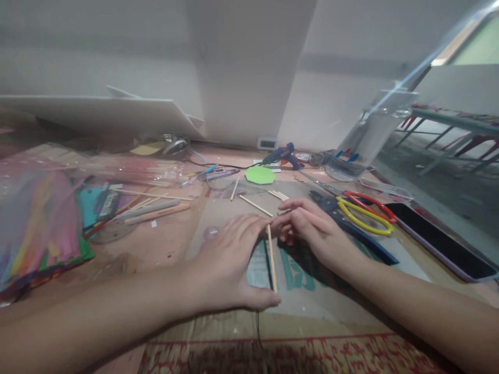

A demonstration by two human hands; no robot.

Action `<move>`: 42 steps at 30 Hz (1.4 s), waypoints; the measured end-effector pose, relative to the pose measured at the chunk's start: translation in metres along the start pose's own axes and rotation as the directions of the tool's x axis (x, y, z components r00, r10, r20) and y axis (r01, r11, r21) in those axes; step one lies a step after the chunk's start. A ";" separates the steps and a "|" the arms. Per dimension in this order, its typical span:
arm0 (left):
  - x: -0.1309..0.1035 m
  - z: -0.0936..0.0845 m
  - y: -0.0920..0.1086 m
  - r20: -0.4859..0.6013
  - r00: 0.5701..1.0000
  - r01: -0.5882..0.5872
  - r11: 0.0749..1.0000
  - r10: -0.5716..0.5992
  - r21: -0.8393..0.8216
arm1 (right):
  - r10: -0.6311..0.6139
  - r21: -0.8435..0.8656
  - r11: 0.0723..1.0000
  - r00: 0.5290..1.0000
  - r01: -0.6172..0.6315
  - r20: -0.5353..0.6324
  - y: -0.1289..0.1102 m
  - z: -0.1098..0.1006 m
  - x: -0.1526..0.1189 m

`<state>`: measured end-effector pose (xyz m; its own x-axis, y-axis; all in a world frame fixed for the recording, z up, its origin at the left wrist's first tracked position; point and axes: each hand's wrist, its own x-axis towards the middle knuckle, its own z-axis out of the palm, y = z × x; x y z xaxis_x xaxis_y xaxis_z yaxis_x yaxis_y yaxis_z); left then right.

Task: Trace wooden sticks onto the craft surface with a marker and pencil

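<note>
My left hand (237, 259) holds a thin wooden stick (272, 257) endwise, the thumb at its near end and the fingertips at its far end. Close beside the far end is my right hand (307, 226), its fingers curled together; whether they grip the stick or something small is hidden. Under both hands lies a pale sheet (331, 298) with teal print. Beyond the fingers are a single loose stick (255, 205), several short sticks (278, 195) side by side and a light green octagonal piece (260, 175).
At right lie scissors (366, 215) with red and yellow handles, dark-handled pliers (366, 240) and a phone (440, 241). A clear container (356, 140) stands behind them. A blue glue gun (286, 155) rests near the wall. Colourful packaged strips (42, 223) and pens (156, 210) crowd the left.
</note>
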<state>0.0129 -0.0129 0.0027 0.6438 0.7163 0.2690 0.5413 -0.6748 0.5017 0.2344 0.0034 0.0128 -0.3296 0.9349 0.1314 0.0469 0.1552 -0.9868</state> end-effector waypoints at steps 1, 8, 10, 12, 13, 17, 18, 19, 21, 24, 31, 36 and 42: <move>0.000 0.000 -0.001 0.013 1.000 0.017 1.000 -0.017 -0.008 | -0.038 -0.041 0.998 0.999 0.037 -0.029 0.000 -0.004 0.000; 0.000 -0.001 -0.004 0.122 0.990 0.063 0.998 -0.066 0.027 | -0.051 -0.270 0.962 0.997 0.034 -0.059 -0.006 -0.009 -0.001; 0.000 -0.002 -0.004 0.161 0.984 0.071 0.996 -0.078 0.048 | -0.043 -0.337 0.941 0.999 0.038 -0.009 -0.009 -0.007 0.000; 0.000 -0.003 -0.004 0.184 0.979 0.077 0.995 -0.088 0.069 | -0.022 -0.337 0.941 1.000 0.028 0.019 -0.009 -0.006 0.001; 0.001 -0.003 -0.004 0.189 0.978 0.079 0.994 -0.092 0.078 | -0.004 -0.315 0.949 1.000 0.009 0.017 -0.009 -0.006 0.002; 0.000 -0.003 -0.004 0.188 0.977 0.079 0.992 -0.096 0.094 | 0.057 -0.198 0.978 0.998 -0.062 -0.030 -0.004 -0.008 0.005; 0.000 -0.003 -0.005 0.188 0.978 0.079 0.993 -0.095 0.093 | 0.061 -0.185 0.980 0.998 -0.066 -0.031 -0.003 -0.008 0.005; 0.000 -0.003 -0.005 0.186 0.978 0.076 0.993 -0.092 0.091 | 0.063 -0.184 0.981 0.998 -0.067 -0.024 -0.002 -0.007 0.005; 0.000 -0.003 -0.005 0.172 0.982 0.063 0.994 -0.077 0.086 | 0.070 -0.202 0.977 0.998 -0.069 -0.006 -0.002 -0.006 0.005; 0.000 -0.003 -0.005 0.131 0.989 0.053 0.996 -0.062 0.065 | 0.068 -0.208 0.976 0.998 -0.070 -0.018 -0.005 -0.003 0.002; -0.002 -0.003 -0.005 0.042 0.999 0.011 1.000 -0.011 0.013 | -0.120 -0.264 0.960 0.987 0.090 -0.103 -0.015 0.003 -0.013; -0.003 -0.001 -0.005 0.018 1.000 0.000 0.999 -0.001 0.034 | -0.150 -0.330 0.938 0.983 0.109 -0.101 -0.017 0.003 -0.013; -0.002 -0.001 -0.005 0.022 1.000 0.020 0.999 -0.021 0.039 | -0.101 -0.279 0.957 0.993 0.079 -0.065 -0.015 0.004 -0.013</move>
<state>0.0083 -0.0111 0.0003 0.6442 0.7261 0.2401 0.5745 -0.6667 0.4749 0.2341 -0.0129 0.0259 -0.2703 0.9334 0.2359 0.2820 0.3110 -0.9076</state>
